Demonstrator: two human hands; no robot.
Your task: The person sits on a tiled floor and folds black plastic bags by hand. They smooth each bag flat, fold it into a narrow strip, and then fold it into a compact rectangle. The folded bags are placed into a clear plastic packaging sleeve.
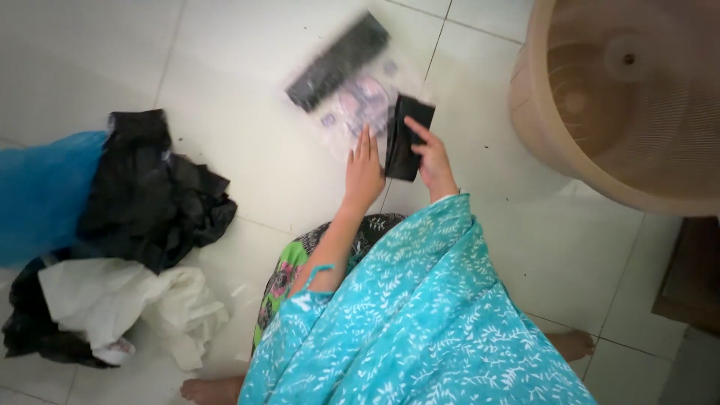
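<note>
Black cloth (pixel 406 139) pinched at its right edge by right hand (pixel 433 159), hanging over floor (pixel 225 142); left hand (pixel 364 169) flat, fingers together against clear bag (pixel 352 97). Both look light, limp; film slippery, so take it by an edge

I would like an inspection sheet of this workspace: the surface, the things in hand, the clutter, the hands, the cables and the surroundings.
Surface: white tiled floor, grey grout lines.
Things in hand: clear plastic bag with a black strip along its top, blurred; small black cloth piece at its right edge.
Clutter: pile at left of blue bag, black plastic and white plastic.
Hands: left hand flat on the clear bag; right hand grips the black piece.
Cables: nothing seen.
Surroundings: beige perforated tub at upper right; dark wooden furniture at right edge; bare feet below the turquoise dress.
</note>
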